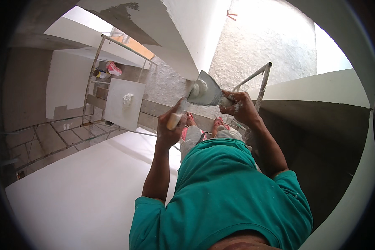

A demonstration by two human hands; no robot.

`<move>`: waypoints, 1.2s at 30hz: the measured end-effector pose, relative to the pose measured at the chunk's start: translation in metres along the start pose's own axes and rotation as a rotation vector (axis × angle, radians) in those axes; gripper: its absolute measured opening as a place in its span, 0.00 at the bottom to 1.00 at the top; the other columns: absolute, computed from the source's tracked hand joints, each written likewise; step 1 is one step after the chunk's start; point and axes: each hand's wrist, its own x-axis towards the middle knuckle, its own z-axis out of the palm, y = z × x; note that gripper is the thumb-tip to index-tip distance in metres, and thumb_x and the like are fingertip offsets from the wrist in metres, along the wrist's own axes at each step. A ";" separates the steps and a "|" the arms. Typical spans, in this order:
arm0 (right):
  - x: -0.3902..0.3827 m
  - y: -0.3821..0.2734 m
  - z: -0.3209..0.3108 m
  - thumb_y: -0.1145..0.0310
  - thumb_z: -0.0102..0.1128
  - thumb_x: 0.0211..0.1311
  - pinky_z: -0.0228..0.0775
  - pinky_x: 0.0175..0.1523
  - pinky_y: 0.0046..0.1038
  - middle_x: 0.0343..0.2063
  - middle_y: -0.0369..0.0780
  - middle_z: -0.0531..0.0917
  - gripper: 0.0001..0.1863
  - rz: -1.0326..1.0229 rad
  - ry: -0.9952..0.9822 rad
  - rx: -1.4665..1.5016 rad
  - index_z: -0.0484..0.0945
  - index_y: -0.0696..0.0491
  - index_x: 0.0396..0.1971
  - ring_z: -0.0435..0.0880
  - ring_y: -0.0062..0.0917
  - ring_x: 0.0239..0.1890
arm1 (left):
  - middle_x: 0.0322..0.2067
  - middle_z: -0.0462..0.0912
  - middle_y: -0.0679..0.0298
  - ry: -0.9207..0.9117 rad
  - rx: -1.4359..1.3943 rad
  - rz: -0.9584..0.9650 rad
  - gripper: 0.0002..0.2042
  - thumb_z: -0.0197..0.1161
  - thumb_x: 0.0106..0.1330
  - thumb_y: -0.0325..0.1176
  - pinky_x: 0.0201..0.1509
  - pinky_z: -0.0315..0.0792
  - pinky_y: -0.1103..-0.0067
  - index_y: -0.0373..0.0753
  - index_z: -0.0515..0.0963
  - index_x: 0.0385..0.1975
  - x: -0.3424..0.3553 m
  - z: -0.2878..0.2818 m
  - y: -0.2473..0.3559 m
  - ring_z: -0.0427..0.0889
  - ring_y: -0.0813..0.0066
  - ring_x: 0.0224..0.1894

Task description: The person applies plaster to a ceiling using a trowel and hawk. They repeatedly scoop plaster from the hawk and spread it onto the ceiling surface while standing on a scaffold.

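Half-coated walling [66, 85] stands off to our left. Above the planks [154, 111], our left hand [169, 130] wraps a pale-handled scraper [174, 121]; our right hand [241, 107] clasps a wide blade [213, 92] bearing white paste [201, 87], best kept level while we scrape lightly.

- A pink and white bag [113, 68] can be spotted over on the left, crumpled up, with a small dark-and-yellow thing [101, 73] seen right beside it (too small to be made out, tbh)
- A metal scaffold frame [95, 64] is seen standing on that side, paint-splotched
- Another metal frame [264, 83] is spotted on the right, its top bar bent around at the corner
- Some grey-brown planks [154, 109] are laid side by side between the two
- Rough, pale ground [262, 46] is seen further out, with a few reddish-orange bits [232, 16] scattered near the top
- An orange strip [138, 48] can be glimpsed behind the left frame
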 end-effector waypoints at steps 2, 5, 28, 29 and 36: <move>0.001 0.004 0.000 0.76 0.70 0.40 0.71 0.33 0.22 0.22 0.47 0.82 0.27 -0.042 0.005 -0.021 0.76 0.65 0.46 0.76 0.14 0.25 | 0.52 0.75 0.50 0.101 -0.321 -0.069 0.22 0.62 0.54 0.26 0.55 0.71 0.68 0.36 0.73 0.51 0.027 -0.006 0.015 0.75 0.54 0.54; -0.002 0.007 0.001 0.77 0.70 0.40 0.71 0.33 0.22 0.21 0.45 0.81 0.27 -0.113 0.044 0.017 0.76 0.64 0.46 0.76 0.14 0.25 | 0.55 0.72 0.51 0.066 -0.211 -0.049 0.25 0.61 0.53 0.27 0.58 0.69 0.67 0.38 0.71 0.55 0.019 -0.005 -0.002 0.71 0.54 0.58; -0.041 0.065 0.020 0.80 0.65 0.50 0.66 0.27 0.13 0.26 0.32 0.78 0.20 0.058 0.219 0.281 0.76 0.63 0.46 0.73 0.11 0.25 | 0.39 0.80 0.44 0.060 -0.127 -1.557 0.17 0.52 0.55 0.30 0.51 0.71 0.65 0.33 0.77 0.43 -0.335 0.154 -0.168 0.78 0.49 0.46; -0.042 0.065 0.018 0.80 0.64 0.50 0.67 0.29 0.14 0.27 0.33 0.79 0.20 0.103 0.215 0.249 0.76 0.63 0.46 0.74 0.12 0.26 | 0.39 0.80 0.44 0.079 -0.138 -1.519 0.16 0.52 0.55 0.30 0.50 0.71 0.65 0.32 0.77 0.42 -0.324 0.158 -0.176 0.78 0.48 0.45; -0.042 0.074 0.007 0.80 0.66 0.49 0.72 0.38 0.15 0.34 0.37 0.80 0.21 0.095 0.266 0.231 0.75 0.67 0.46 0.77 0.16 0.36 | 0.33 0.78 0.42 0.364 -0.059 -0.764 0.16 0.55 0.53 0.32 0.46 0.70 0.60 0.29 0.73 0.40 -0.188 0.153 -0.215 0.76 0.41 0.41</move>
